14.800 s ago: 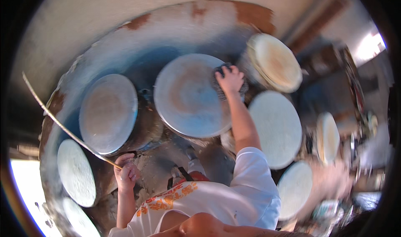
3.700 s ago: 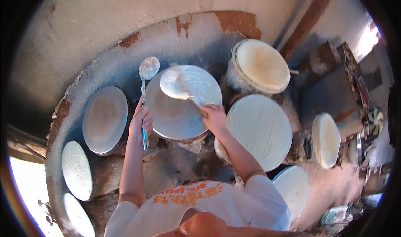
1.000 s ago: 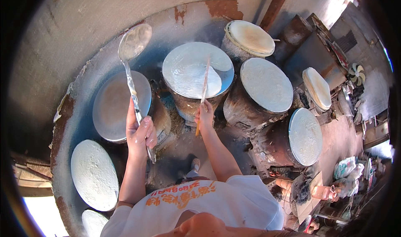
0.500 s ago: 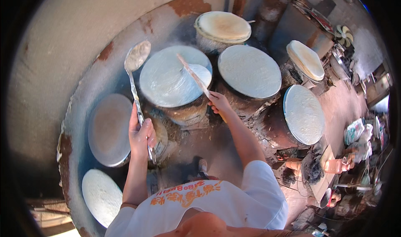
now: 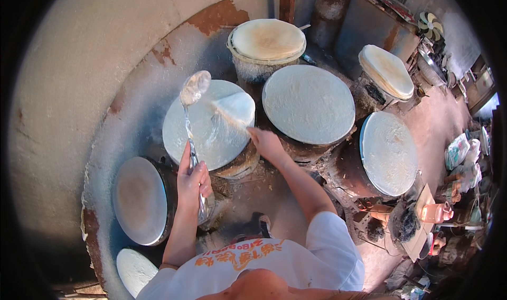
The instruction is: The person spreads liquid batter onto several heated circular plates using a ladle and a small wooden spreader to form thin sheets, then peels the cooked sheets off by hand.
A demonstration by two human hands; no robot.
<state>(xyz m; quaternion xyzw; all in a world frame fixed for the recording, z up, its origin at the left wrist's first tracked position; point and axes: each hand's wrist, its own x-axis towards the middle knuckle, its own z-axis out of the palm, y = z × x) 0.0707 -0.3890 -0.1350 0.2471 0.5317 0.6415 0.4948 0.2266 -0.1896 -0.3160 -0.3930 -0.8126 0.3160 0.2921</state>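
Observation:
My left hand (image 5: 194,179) is closed around the handle of a long metal ladle (image 5: 195,87), bowl upward and coated with pale batter, above the left edge of a round griddle (image 5: 185,136). White batter (image 5: 235,108) covers that griddle, with a brighter patch at its upper right. At the griddle's right rim my right hand (image 5: 268,144) is closed on a thin wooden spreader (image 5: 232,121), which motion smears into a pale streak over the batter.
To the right stand two more batter-covered griddles (image 5: 309,104) (image 5: 390,154). Stacks of thin round flatbreads (image 5: 269,40) (image 5: 388,70) sit farther back. A bare brownish griddle (image 5: 140,200) and a white-coated one (image 5: 136,271) lie left. A curved wall (image 5: 121,51) bounds the left; clutter and a pink jug (image 5: 437,213) lie right.
The whole view has shifted, so the near griddles sit lower. My right hand has swept the spreader across the batter, nearer the griddle's right rim. The ladle now overlaps the griddle's left side.

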